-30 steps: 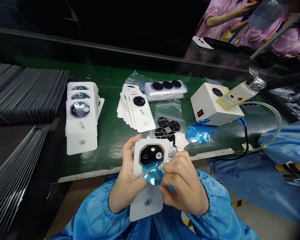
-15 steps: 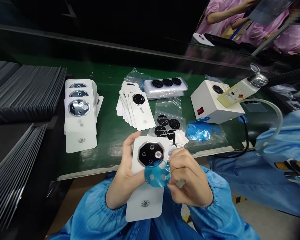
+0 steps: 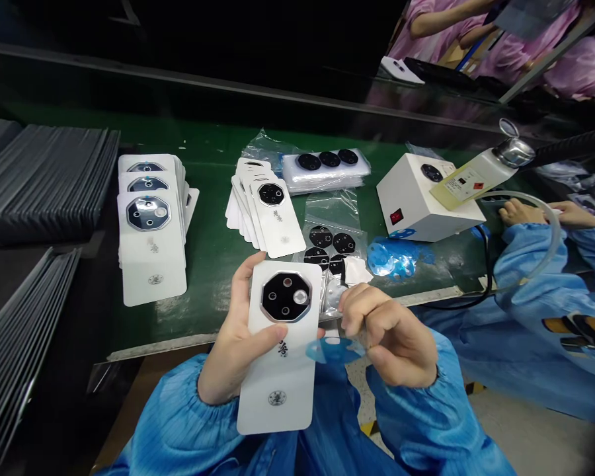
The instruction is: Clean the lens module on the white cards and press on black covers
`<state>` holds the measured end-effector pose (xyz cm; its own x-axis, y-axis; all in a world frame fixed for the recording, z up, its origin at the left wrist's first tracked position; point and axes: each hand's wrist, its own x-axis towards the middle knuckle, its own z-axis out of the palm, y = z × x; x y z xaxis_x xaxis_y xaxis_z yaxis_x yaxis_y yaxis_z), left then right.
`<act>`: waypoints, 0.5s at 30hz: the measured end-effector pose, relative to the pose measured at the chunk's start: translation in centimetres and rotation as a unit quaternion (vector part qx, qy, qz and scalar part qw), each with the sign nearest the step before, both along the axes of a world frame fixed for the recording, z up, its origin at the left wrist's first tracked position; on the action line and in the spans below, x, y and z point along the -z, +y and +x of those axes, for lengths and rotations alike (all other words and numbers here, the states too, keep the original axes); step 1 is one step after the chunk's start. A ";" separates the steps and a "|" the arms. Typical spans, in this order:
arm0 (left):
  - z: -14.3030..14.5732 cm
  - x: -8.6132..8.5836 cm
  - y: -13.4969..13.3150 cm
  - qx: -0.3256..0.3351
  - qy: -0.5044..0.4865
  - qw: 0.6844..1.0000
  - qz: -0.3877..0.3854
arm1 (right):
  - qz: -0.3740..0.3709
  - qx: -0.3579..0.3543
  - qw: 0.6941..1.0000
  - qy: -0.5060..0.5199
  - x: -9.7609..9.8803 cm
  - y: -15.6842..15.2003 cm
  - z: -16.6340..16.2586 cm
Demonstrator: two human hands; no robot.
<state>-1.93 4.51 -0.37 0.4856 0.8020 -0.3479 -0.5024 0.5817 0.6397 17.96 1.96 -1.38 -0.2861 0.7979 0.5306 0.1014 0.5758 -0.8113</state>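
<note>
In my left hand is a white phone back cover, held upright at the bench's front edge with my thumb across its face. Its upper part carries a black octagonal camera lens panel with a silver rim. My right hand, just to the right of the cover, pinches a thin blue film with cut-out holes. The film hangs off the cover's right side, blurred by motion. Beyond my right hand lie a folded white wipe and a clear bag of black lens pieces.
White covers stand stacked at left and fanned mid-bench. A white box carries a leaning pump bottle. Peeled blue films lie before it. Dark racks fill the left. A co-worker's hands show at right.
The blue film has come away from the cover's lens area and moved right with my right hand. The cover shifted slightly left. A co-worker's hands came into view at right.
</note>
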 end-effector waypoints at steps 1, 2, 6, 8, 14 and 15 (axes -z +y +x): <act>0.0 -0.1 0.0 0.003 0.003 1.000 -0.001 | -0.007 0.019 1.000 -0.001 0.1 0.1 0.3; 0.0 -0.1 0.0 0.006 0.006 1.000 -0.002 | -0.016 0.054 0.998 -0.008 0.2 0.2 0.9; -0.1 0.2 -0.1 0.010 -0.002 1.000 -0.003 | -0.047 0.275 0.959 -0.050 1.7 1.1 4.9; -0.1 0.3 -0.2 0.000 -0.010 1.000 -0.001 | -0.059 0.374 0.921 -0.088 2.8 1.8 7.4; 0.2 0.1 -0.7 0.008 -0.056 0.998 0.017 | -0.087 0.485 0.829 -0.263 5.5 3.6 11.2; 0.3 0.1 -0.8 0.003 -0.062 0.998 0.017 | -0.080 0.492 0.821 -0.279 5.6 3.6 10.9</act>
